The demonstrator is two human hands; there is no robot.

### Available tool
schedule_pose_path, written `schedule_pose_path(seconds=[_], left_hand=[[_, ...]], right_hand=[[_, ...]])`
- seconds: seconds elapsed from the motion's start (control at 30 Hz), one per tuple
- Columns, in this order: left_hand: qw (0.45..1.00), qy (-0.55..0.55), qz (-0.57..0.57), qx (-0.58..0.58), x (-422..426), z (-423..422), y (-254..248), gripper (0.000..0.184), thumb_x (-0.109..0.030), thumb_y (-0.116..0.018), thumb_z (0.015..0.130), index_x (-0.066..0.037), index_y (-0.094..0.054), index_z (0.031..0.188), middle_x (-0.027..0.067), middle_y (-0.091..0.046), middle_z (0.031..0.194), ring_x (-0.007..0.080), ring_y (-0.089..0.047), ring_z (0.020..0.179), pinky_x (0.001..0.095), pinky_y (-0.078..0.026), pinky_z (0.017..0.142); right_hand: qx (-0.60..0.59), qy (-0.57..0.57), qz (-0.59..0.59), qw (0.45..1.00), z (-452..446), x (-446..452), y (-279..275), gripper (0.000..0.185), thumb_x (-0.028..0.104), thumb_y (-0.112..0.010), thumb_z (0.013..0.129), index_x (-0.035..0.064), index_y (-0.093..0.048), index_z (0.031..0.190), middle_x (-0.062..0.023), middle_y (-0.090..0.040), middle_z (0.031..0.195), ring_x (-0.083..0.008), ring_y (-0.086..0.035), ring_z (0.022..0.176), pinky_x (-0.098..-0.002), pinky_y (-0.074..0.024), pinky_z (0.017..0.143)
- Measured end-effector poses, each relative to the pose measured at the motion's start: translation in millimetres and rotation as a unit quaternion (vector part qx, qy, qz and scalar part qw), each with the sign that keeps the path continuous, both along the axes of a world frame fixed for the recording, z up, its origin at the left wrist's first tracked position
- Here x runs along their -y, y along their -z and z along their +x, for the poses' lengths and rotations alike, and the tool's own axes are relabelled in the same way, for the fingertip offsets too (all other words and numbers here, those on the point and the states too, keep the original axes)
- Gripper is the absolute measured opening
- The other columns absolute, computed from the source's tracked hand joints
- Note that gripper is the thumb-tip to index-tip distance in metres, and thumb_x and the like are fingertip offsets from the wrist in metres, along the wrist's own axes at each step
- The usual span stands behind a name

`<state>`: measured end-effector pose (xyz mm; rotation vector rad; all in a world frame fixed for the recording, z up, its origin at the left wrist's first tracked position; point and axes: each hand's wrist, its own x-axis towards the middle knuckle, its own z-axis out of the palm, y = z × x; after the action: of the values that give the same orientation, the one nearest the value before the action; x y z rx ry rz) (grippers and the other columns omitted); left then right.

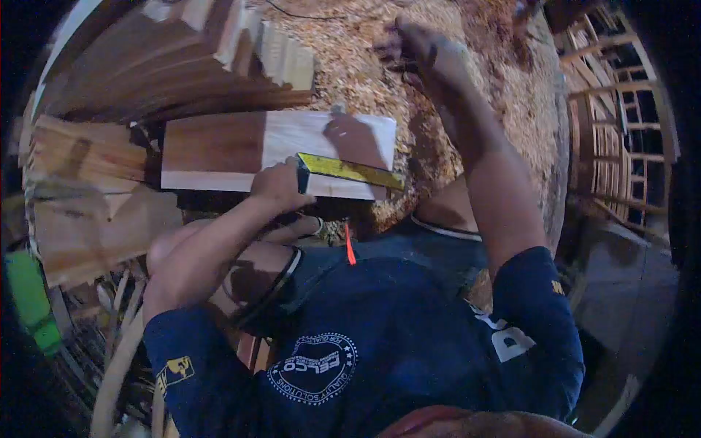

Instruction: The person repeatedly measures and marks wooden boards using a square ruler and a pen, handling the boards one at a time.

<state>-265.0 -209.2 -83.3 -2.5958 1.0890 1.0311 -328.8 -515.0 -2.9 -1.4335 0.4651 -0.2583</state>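
Note:
My left hand [280, 188] is closed around the dark case of a tape measure [350, 171]. Its yellow blade lies slantwise over the board, and the far tip reaches past the board's right end. Beneath it is a thick wooden board [212, 142], half shaded and half brightly lit. My right hand [412, 51] is stretched out above the wood shavings beyond the board. Its fingers look apart, though dim and somewhat blurred, and I see nothing in them. A hand-shaped shadow falls on the board.
Wood shavings [350, 73] cover the ground ahead. Stacked planks [146, 66] stand at the upper left, with more wood pieces [95, 219] below them. A thin orange strip [350, 247] shows by my lap. Slatted timber framing [613, 102] rises at the right, and a green object [31, 303] sits far left.

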Motion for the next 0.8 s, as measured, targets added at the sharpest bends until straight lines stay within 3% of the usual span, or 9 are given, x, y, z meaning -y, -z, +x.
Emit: schedule_pose_path(seconds=[0.07,0.1,0.23,0.33,0.47,0.53,0.57,0.67,0.8], left_hand=[[1.000,-0.017,-0.002,0.011,-4,3,14,0.073,-0.037,-0.080,0.073,0.001,-0.048,0.127,0.0226,-0.067,0.113,0.0423,-0.065,0.106,0.0478,-0.053,0.093],[1.000,-0.011,-0.016,0.005,2,9,5,0.060,-0.030,-0.076,0.075,-0.001,-0.051,0.121,0.0228,-0.065,0.114,0.0429,-0.063,0.109,0.0501,-0.052,0.094],[0.966,0.026,-0.244,0.077,23,51,56,0.053,-0.026,-0.075,0.077,-0.003,-0.057,0.121,0.0226,-0.061,0.119,0.0398,-0.059,0.116,0.0473,-0.049,0.097],[0.937,0.008,-0.347,0.035,72,62,69,0.047,-0.019,-0.076,0.079,-0.004,-0.062,0.122,0.0199,-0.061,0.119,0.0368,-0.059,0.115,0.0436,-0.049,0.098],[0.907,-0.081,-0.402,-0.093,125,41,85,0.041,-0.002,-0.072,0.082,-0.001,-0.062,0.122,0.0154,-0.064,0.111,0.0273,-0.061,0.105,0.0368,-0.048,0.093],[0.895,-0.087,-0.419,-0.129,136,36,96,0.041,0.001,-0.072,0.082,-0.002,-0.063,0.122,0.0131,-0.064,0.111,0.0238,-0.061,0.103,0.0342,-0.048,0.092],[0.888,-0.091,-0.426,-0.145,139,34,97,0.041,0.002,-0.072,0.082,-0.002,-0.063,0.122,0.0120,-0.064,0.111,0.0220,-0.060,0.102,0.0329,-0.048,0.092],[0.905,-0.083,-0.397,-0.131,142,33,89,0.040,0.001,-0.073,0.082,-0.003,-0.064,0.121,0.0107,-0.064,0.113,0.0217,-0.061,0.102,0.0330,-0.048,0.092],[0.873,-0.131,-0.430,-0.189,142,37,105,0.043,-0.004,-0.077,0.080,-0.005,-0.066,0.122,0.0143,-0.067,0.110,0.0255,-0.065,0.102,0.0350,-0.049,0.092]], right_hand=[[-0.123,-0.023,-0.058,0.990,-38,25,64,0.045,0.047,-0.055,0.101,0.0037,-0.067,0.109,-0.0081,-0.070,0.091,-0.0124,-0.063,0.077,-0.0260,-0.0492,0.069],[-0.135,0.014,-0.078,0.988,-61,24,92,0.045,0.045,-0.056,0.101,0.0025,-0.068,0.106,-0.0072,-0.069,0.088,-0.0119,-0.062,0.074,-0.0257,-0.0488,0.065],[-0.297,0.032,-0.179,0.937,-115,44,163,0.042,0.040,-0.059,0.101,-0.0014,-0.067,0.106,-0.0052,-0.068,0.084,-0.0113,-0.062,0.070,-0.0267,-0.0492,0.060],[-0.163,0.085,-0.153,0.971,-111,44,170,0.045,0.046,-0.063,0.097,0.0013,-0.070,0.103,-0.0082,-0.073,0.083,-0.0152,-0.067,0.068,-0.0343,-0.0535,0.064],[-0.190,0.065,-0.146,0.969,-116,53,210,0.044,0.044,-0.065,0.096,0.0010,-0.070,0.100,-0.0085,-0.073,0.082,-0.0181,-0.067,0.068,-0.0349,-0.0537,0.064],[-0.210,0.051,-0.162,0.963,-121,52,231,0.044,0.045,-0.065,0.096,0.0006,-0.070,0.099,-0.0085,-0.072,0.081,-0.0183,-0.067,0.068,-0.0345,-0.0535,0.064],[-0.238,0.038,-0.156,0.958,-120,46,203,0.043,0.043,-0.063,0.098,0.0002,-0.068,0.101,-0.0082,-0.071,0.079,-0.0180,-0.067,0.069,-0.0346,-0.0536,0.065],[-0.211,0.037,-0.149,0.965,-115,44,207,0.044,0.045,-0.054,0.102,0.0029,-0.063,0.111,-0.0053,-0.069,0.082,-0.0132,-0.063,0.071,-0.0307,-0.0522,0.063],[-0.130,0.061,-0.113,0.983,-115,37,197,0.051,0.050,-0.046,0.104,0.0031,-0.062,0.119,-0.0062,-0.068,0.086,-0.0141,-0.062,0.071,-0.0307,-0.0512,0.064]])
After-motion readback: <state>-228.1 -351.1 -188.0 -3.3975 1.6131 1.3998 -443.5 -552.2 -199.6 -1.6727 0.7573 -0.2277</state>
